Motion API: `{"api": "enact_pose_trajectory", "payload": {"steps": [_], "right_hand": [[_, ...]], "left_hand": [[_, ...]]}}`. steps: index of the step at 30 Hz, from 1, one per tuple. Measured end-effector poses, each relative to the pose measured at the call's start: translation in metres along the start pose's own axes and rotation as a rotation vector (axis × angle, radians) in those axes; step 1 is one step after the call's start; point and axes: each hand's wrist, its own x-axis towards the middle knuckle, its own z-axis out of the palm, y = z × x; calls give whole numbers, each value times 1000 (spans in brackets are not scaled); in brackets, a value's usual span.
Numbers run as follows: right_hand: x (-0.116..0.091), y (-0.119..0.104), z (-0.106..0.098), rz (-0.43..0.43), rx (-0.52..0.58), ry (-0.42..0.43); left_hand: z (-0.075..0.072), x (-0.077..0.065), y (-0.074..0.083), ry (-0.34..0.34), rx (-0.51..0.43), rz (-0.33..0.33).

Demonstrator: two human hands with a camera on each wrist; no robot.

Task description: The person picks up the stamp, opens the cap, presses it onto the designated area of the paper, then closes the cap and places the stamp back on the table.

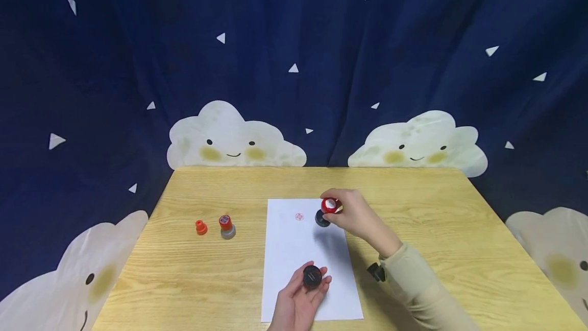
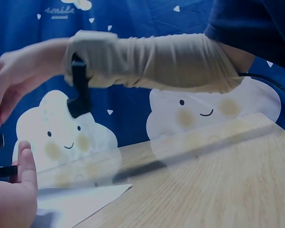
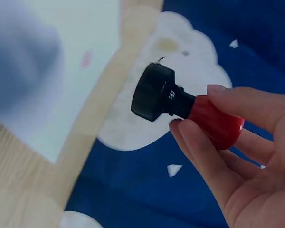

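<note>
My right hand point(image 1: 356, 213) pinches the red handle of a stamp point(image 3: 213, 121) between thumb and fingertips. Its wide black head points down over the far right corner of the white paper point(image 1: 294, 254) in the head view. Nearer to me, my left hand point(image 1: 300, 298) is palm up above the paper's near half and holds a round black cap point(image 1: 312, 277) between thumb and fingers. A small red stamped mark point(image 1: 299, 216) shows on the far part of the sheet, left of the held stamp.
On the left of the wooden table point(image 1: 413, 208) stand a small red cap point(image 1: 200, 227) and, beside it, a red stamp with a grey base point(image 1: 227, 227). A dark blue curtain point(image 1: 275, 24) with clouds hangs behind the table.
</note>
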Motion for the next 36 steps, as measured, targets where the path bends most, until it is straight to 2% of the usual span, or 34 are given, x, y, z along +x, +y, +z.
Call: {"api": "enact_pose_trajectory", "payload": {"steps": [4,9,12,15,18,21,28,32,36], "right_hand": [[12,18,12,39,-33,4],[19,36,30,126,-27,-50],[21,46,40,175,-27,-80],[22,55,47,196,-39,-85],[23,61,53,194,-47,-81],[24,64,57,196,-37,-77],[22,66,64,253,-24,-83],[23,62,59,258,-60,-99],[26,55,49,233,-133,-64]], "left_hand": [[-1,0,-1,1,7,-12],[0,-1,-1,11,10,-20],[1,-1,0,45,-3,-28],[2,-1,1,64,-9,-35],[1,-1,1,55,0,-29],[1,-1,0,39,6,-22],[2,-1,2,63,5,-33],[1,-1,2,55,9,-31],[0,-1,2,48,8,-26]]}}
